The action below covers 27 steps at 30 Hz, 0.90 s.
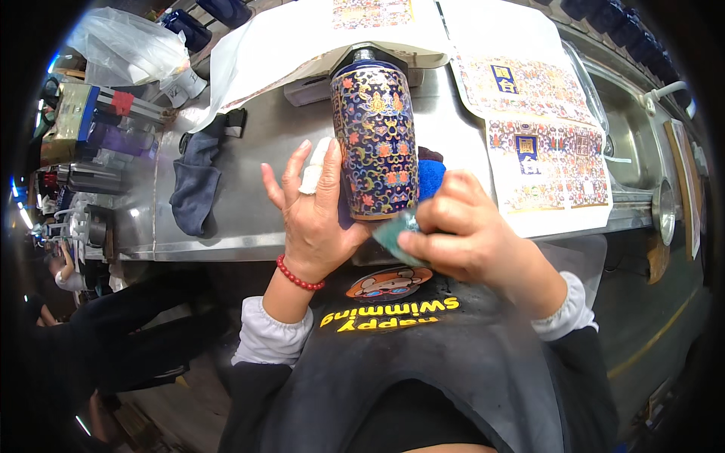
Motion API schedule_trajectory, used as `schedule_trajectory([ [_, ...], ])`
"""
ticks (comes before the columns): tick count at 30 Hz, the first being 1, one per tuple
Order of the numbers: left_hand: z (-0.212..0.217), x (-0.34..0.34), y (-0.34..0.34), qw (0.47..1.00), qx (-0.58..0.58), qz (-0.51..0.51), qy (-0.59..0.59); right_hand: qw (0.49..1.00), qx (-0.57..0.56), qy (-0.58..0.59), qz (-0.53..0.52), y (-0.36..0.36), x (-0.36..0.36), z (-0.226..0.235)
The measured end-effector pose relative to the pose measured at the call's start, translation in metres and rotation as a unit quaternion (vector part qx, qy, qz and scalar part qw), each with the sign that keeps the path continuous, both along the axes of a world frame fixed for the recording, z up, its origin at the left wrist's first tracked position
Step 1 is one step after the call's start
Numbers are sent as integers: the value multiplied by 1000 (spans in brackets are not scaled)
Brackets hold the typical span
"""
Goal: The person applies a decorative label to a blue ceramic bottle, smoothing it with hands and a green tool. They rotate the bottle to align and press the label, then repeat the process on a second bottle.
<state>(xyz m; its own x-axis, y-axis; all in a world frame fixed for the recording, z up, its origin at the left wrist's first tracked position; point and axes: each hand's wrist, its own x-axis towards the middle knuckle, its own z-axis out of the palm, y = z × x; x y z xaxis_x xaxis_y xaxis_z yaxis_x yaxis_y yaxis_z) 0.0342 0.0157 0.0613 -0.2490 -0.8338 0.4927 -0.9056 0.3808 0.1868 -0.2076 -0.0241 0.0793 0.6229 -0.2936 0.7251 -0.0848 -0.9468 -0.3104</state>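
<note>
A dark blue bottle (376,143) with a colourful floral wrap lies in front of me, its neck pointing away. My left hand (317,200) rests against the bottle's left side with fingers spread; one finger wears a white covering (316,167). The left thumb reaches toward the bottle's base. In my right hand (468,230) a flat green scraper-like piece (402,238) is pinched close to the lower right end of the bottle. Part of that piece is hidden by my fingers and blurred.
Printed patterned sheets (555,177) lie at the right, and more white sheet (302,45) spreads behind the bottle. A blue cloth (431,177) sits right of the bottle. A dark grey cloth (198,181) lies on the metal table (257,181). A sink (630,113) stands far right.
</note>
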Motion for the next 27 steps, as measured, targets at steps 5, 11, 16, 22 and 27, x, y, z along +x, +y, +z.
schedule_trajectory([
  [5,-12,2,-5,998,11,-18,67,989,74,-25,-124,12,-13,-25],
  [11,9,4,-4,1000,-4,-5,-16,971,228,25,67,-20,2,39],
  [16,8,-1,-2,998,-56,-7,-1,991,27,-41,-126,-37,18,45],
  [22,3,6,-4,999,14,0,48,961,270,2,59,-55,25,53],
  [27,18,6,-3,997,-72,13,-33,997,-60,6,-46,-58,27,57],
])
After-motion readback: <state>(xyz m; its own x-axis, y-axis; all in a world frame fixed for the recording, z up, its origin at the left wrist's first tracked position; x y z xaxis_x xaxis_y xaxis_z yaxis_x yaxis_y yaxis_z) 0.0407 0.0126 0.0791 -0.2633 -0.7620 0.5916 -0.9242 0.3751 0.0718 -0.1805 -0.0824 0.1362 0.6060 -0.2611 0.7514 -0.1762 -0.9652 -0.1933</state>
